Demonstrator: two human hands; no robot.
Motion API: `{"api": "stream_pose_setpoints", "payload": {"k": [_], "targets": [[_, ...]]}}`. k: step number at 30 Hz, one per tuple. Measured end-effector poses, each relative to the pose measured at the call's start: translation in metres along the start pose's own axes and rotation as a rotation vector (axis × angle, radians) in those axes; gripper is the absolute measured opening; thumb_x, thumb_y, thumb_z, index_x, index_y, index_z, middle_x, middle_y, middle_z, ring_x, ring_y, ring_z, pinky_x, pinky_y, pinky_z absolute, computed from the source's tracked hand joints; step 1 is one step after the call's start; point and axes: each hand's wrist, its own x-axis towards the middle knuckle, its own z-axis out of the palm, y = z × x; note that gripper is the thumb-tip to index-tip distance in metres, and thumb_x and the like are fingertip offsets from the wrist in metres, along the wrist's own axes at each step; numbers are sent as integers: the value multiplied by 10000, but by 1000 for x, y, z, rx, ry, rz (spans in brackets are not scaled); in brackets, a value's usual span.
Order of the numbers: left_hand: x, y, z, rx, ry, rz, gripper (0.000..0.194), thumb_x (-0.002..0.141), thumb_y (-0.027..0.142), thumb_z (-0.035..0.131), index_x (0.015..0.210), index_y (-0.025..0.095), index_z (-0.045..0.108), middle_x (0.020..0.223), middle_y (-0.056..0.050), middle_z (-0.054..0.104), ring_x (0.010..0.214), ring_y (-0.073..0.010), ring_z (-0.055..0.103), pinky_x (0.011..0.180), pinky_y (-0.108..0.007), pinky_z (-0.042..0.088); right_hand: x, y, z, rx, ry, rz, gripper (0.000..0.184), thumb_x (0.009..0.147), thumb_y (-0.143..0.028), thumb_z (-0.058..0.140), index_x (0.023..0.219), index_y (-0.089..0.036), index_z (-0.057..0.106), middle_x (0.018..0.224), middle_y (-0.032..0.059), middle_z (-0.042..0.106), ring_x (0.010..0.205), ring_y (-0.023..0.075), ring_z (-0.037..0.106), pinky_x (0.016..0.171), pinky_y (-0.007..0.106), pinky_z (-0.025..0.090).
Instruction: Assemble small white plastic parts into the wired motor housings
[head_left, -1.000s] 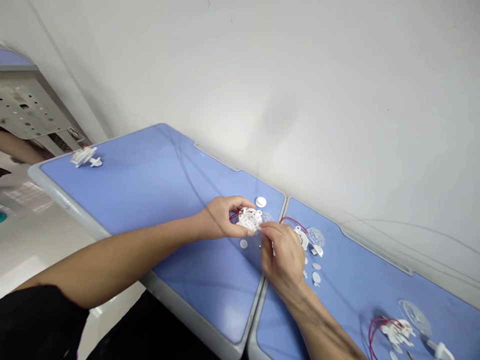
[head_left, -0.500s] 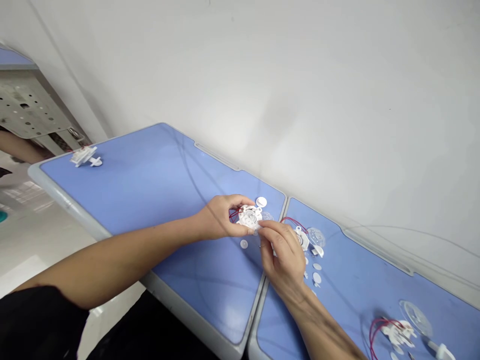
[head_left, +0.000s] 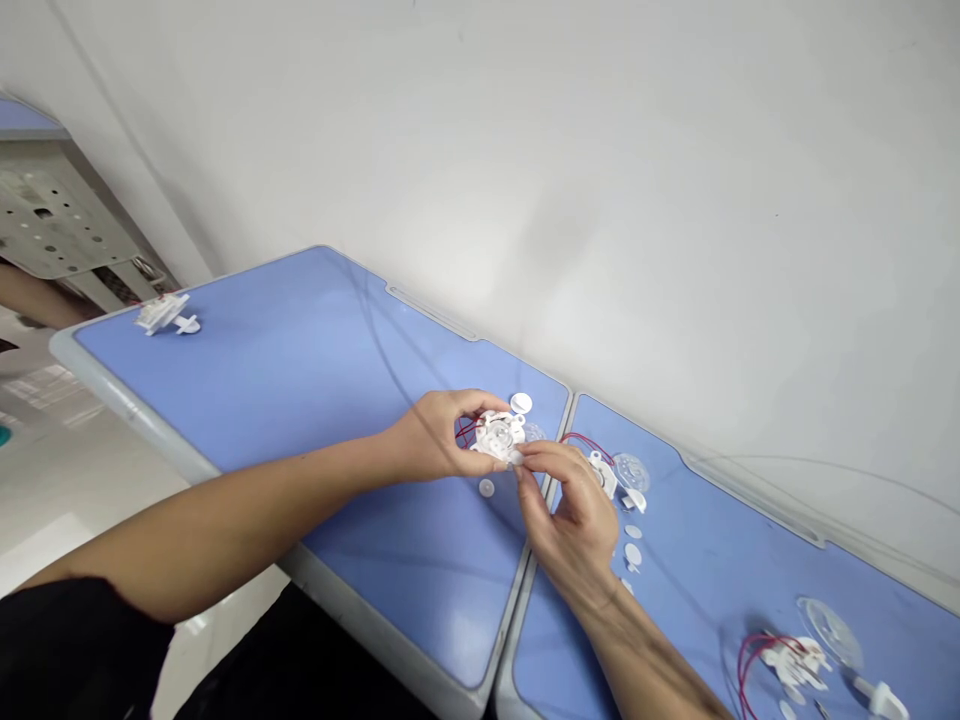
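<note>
The left hand (head_left: 431, 435) holds a white part (head_left: 499, 432) just above the table (head_left: 300, 350), near the seam where it meets the next table (head_left: 675, 600). Its fingers and thumb make a wide curve, like a C, and the part sits between their tips. Red wires (head_left: 465, 432) stick out of the part inside that curve.

The right hand (head_left: 576, 515) is at the other side of the part. Its finger and thumb tips are close together at the low edge. A small pale bit (head_left: 516, 458) is by the tips, and they seem to pinch it, but it is too tiny to be sure.

A white disc (head_left: 521, 403) lies just behind the part, and a small disc (head_left: 487, 488) lies in front. Past the right hand are a clear disc (head_left: 631, 472) and a white piece (head_left: 602, 475). Far off at the left end sits a white gadget (head_left: 162, 314).
</note>
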Motion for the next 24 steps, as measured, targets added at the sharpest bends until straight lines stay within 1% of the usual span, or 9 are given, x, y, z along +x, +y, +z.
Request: {"api": "stream_pose_setpoints", "payload": {"k": [4,10,12,15,18,24], "targets": [[0,1,0,7,-12,-2,543,603,311,735,1111,147,639,946,-26,705,841,-159,643,771,-235,501,0,0,0,30,30,54,208,813,-55,599,926,-229,598,890,40,677,843,197,648,741,384,516],[0,3,0,13,-55,-8,517,608,296,739,1099,169,641,936,-17,702,837,-157,639,745,-231,497,4,-4,-3,29,38,94,179,818,-72,616,900,-230,602,884,43,683,833,200,634,742,392,497],[0,4,0,11,-64,-15,506,610,292,738,1091,168,642,919,-16,697,817,-151,632,720,-226,491,4,-4,-5,63,22,148,146,829,-96,617,887,-230,608,883,44,681,838,200,629,732,380,495],[0,5,0,6,-76,-29,511,611,291,739,1095,162,640,910,-20,693,809,-150,625,702,-225,484,5,-5,-6,152,-6,281,100,839,-136,626,872,-230,619,887,40,664,858,194,612,726,355,494],[-1,4,0,0,-82,-32,520,610,298,740,1101,160,639,914,-23,693,816,-153,623,709,-230,482,6,-5,-7,232,-17,376,91,841,-163,638,896,-235,628,898,33,644,827,174,591,727,341,491],[-1,2,1,-7,-86,-18,538,609,301,735,1114,145,635,922,-31,693,827,-159,623,717,-236,481,7,-5,-6,256,-40,372,72,846,-179,638,901,-224,631,904,42,653,797,165,583,715,334,487]]}}
